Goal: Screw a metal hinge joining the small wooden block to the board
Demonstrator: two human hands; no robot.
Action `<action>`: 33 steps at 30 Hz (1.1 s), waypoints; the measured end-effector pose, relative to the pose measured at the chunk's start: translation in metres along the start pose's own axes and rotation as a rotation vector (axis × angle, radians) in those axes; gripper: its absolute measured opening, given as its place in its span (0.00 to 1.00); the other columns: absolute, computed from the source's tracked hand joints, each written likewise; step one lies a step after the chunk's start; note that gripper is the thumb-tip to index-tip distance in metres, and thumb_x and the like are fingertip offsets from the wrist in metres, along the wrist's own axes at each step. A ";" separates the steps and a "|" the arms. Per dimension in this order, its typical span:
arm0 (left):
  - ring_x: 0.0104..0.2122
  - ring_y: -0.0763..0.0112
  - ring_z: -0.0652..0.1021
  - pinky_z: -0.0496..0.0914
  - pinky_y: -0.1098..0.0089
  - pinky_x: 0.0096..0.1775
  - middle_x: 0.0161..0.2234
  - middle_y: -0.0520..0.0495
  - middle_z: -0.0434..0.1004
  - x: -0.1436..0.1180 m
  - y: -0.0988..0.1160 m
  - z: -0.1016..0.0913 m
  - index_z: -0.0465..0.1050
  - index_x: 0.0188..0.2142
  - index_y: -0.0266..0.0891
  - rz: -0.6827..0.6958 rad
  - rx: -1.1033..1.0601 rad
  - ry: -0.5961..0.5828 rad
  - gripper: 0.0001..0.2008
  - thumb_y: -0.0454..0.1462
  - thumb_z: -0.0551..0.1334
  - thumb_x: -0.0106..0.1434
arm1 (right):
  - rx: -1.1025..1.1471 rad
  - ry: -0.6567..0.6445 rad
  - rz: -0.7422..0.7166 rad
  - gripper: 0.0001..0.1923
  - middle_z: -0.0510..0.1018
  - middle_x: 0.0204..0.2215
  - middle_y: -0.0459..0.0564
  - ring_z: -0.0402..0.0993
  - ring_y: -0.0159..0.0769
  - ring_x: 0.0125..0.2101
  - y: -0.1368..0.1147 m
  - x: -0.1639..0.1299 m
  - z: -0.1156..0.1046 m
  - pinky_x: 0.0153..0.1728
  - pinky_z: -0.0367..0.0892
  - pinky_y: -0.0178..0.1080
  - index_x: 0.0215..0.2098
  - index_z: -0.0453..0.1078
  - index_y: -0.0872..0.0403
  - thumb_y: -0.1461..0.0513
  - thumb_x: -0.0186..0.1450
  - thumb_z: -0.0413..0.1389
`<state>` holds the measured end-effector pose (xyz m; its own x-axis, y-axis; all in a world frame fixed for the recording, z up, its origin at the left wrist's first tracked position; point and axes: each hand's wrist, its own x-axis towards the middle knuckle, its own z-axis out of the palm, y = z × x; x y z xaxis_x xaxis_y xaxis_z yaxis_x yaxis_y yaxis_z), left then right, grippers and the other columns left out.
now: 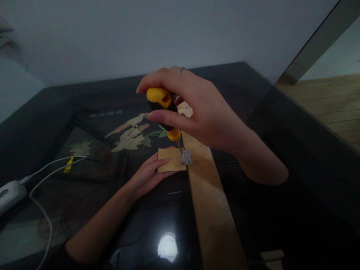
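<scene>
My right hand point(189, 101) is wrapped round the yellow and black handle of a screwdriver point(160, 97), which tilts with its shaft pointing down. Its tip meets the upper left part of a small metal hinge point(185, 157). One leaf of that hinge lies on a small wooden block point(169, 163), the other on a long wooden plank point(211, 192). From the left, my left hand point(150, 171) grips the block, thumb on top and fingers underneath. Block and plank sit edge to edge. Whether a screw is under the tip is too small to tell.
A thin screw or nail point(174, 193) lies on the glossy dark table point(152, 217) near the block. At the left are a white power strip point(4, 197), its white cable point(49, 221) and a yellow tag point(68, 164). A pale wall point(113, 28) stands behind the table.
</scene>
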<state>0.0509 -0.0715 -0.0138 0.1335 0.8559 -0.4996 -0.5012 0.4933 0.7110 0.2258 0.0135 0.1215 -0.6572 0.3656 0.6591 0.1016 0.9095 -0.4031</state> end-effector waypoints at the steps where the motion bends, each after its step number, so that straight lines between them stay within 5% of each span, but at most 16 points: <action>1: 0.53 0.56 0.78 0.72 0.58 0.57 0.55 0.37 0.76 0.000 0.000 0.000 0.62 0.65 0.38 0.000 0.001 0.002 0.31 0.27 0.61 0.63 | 0.014 -0.034 -0.002 0.19 0.75 0.51 0.53 0.69 0.31 0.48 0.000 0.000 0.000 0.50 0.65 0.34 0.55 0.67 0.61 0.58 0.71 0.52; 5: 0.53 0.56 0.78 0.72 0.58 0.57 0.56 0.37 0.76 0.001 0.000 -0.001 0.60 0.66 0.38 -0.002 -0.005 -0.007 0.32 0.26 0.61 0.62 | 0.183 -0.168 0.026 0.23 0.68 0.62 0.51 0.65 0.28 0.59 0.000 0.000 -0.006 0.53 0.64 0.30 0.64 0.59 0.61 0.60 0.73 0.44; 13: 0.53 0.56 0.78 0.72 0.58 0.57 0.56 0.37 0.76 0.000 0.000 0.000 0.62 0.64 0.37 -0.005 0.015 0.020 0.30 0.26 0.61 0.63 | 0.140 -0.018 -0.046 0.15 0.78 0.50 0.49 0.71 0.30 0.47 -0.001 0.001 0.000 0.47 0.68 0.33 0.53 0.70 0.62 0.62 0.70 0.52; 18: 0.52 0.56 0.79 0.72 0.58 0.57 0.55 0.37 0.76 0.000 0.000 0.001 0.62 0.64 0.37 -0.006 0.012 0.011 0.30 0.26 0.61 0.62 | 0.181 -0.143 0.001 0.21 0.70 0.60 0.51 0.66 0.28 0.57 0.001 0.001 -0.007 0.52 0.66 0.31 0.61 0.62 0.60 0.64 0.71 0.45; 23: 0.52 0.57 0.79 0.72 0.57 0.57 0.55 0.37 0.76 0.001 0.000 0.000 0.62 0.64 0.38 -0.003 0.017 0.023 0.31 0.26 0.61 0.62 | 0.158 -0.122 0.024 0.20 0.74 0.56 0.50 0.70 0.28 0.53 0.001 0.000 -0.008 0.50 0.67 0.33 0.59 0.65 0.59 0.64 0.71 0.47; 33: 0.56 0.60 0.75 0.66 0.55 0.60 0.60 0.44 0.69 -0.005 0.001 0.004 0.42 0.70 0.58 0.131 0.135 0.021 0.50 0.27 0.67 0.56 | 0.122 -0.075 -0.014 0.17 0.75 0.54 0.50 0.69 0.28 0.53 0.000 -0.001 -0.008 0.47 0.67 0.30 0.56 0.67 0.61 0.63 0.70 0.51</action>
<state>0.0537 -0.0745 -0.0089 0.0562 0.9113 -0.4078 -0.3933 0.3956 0.8299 0.2319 0.0148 0.1258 -0.7121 0.3335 0.6178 0.0036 0.8817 -0.4718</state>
